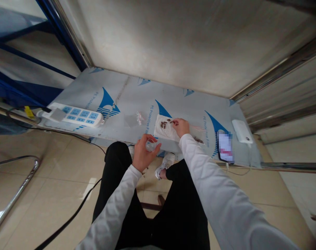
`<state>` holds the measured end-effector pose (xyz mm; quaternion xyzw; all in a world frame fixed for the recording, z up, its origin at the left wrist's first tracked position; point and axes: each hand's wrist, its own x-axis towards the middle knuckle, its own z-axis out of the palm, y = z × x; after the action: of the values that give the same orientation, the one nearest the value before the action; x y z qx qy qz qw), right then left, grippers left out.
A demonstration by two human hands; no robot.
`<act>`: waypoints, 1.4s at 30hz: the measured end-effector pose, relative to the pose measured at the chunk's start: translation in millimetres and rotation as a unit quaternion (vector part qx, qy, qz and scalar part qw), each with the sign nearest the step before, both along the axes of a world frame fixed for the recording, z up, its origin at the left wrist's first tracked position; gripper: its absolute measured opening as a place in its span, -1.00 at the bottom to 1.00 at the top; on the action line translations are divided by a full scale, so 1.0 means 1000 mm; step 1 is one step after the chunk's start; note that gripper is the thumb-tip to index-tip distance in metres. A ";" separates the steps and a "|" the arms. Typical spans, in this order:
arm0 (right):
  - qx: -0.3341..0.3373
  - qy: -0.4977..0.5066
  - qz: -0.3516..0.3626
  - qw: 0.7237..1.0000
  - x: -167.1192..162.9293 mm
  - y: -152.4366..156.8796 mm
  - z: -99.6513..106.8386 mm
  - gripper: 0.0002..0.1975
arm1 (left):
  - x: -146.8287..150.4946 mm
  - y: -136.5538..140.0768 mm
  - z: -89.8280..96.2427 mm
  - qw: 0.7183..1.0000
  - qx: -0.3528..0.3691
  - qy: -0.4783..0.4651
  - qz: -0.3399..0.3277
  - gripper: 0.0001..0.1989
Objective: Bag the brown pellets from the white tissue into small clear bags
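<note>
My left hand (143,154) is at the table's near edge, its thumb and fingers curled around a small clear plastic bag (151,144). My right hand (182,127) reaches over a white paper-like sheet (160,132), fingertips pinched on a small brown piece (175,123). More small brown pieces (163,124) lie loose on that sheet, left of my right fingers. Beneath my right wrist, a clear bag with dark brown pieces (199,140) lies partly hidden by the sleeve. What the pieces are is too small to make out.
A film-covered metal table (132,93) spans the view. On it lie a clear bag with reddish marks (139,118), a power strip (80,114) at left, and a phone (225,146) and white power bank-like box (241,131) at right. A black cable (69,220) crosses the floor.
</note>
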<state>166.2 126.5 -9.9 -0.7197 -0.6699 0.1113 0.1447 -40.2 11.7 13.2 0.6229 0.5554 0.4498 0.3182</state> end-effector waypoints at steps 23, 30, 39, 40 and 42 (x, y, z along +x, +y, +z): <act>0.017 0.096 0.029 0.995 0.004 -0.045 0.027 -0.82 | 0.011 -0.006 -0.008 1.000 0.005 0.002 -0.020 -0.80; 0.004 -0.001 -0.036 0.999 0.013 -0.013 -0.024 -0.86 | 0.006 -0.005 -0.007 1.000 -0.005 -0.006 -0.017 -0.80; 0.071 0.117 -0.004 0.991 -0.013 -0.049 0.026 -0.86 | 0.005 -0.008 0.000 1.000 0.000 0.002 -0.024 -0.78; 0.102 0.177 0.016 0.979 -0.021 -0.064 0.040 -0.85 | 0.006 -0.009 0.002 1.000 0.004 0.006 -0.028 -0.78; 0.116 0.234 0.070 0.963 -0.038 -0.095 0.067 -0.86 | 0.009 -0.011 0.007 0.999 0.011 0.010 -0.033 -0.78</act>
<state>128.7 31.5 56.9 -0.6029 -0.6744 0.2086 0.3717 -31.1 0.5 20.0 0.6485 0.5329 0.4392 0.3203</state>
